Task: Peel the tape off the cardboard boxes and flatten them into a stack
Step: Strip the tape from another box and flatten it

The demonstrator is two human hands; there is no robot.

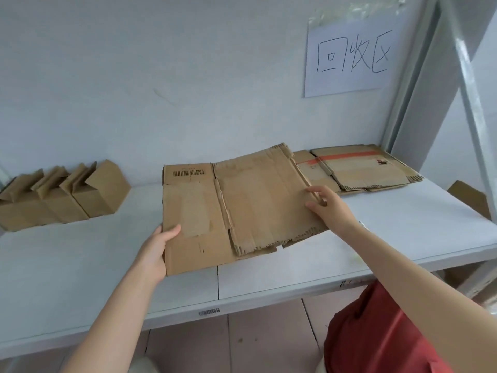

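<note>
Now the flattened box point(242, 205) lies just left of the stack point(363, 168), its longer side running toward it. The left hand point(157, 246) grips the edge far from the stack; the right hand point(329, 208) pinches the near edge, so probably it leads the move.

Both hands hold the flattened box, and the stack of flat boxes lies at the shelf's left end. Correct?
No. The head view shows the stack of flat boxes at the right end of the shelf. The left hand and right hand do hold the flattened box.
</note>
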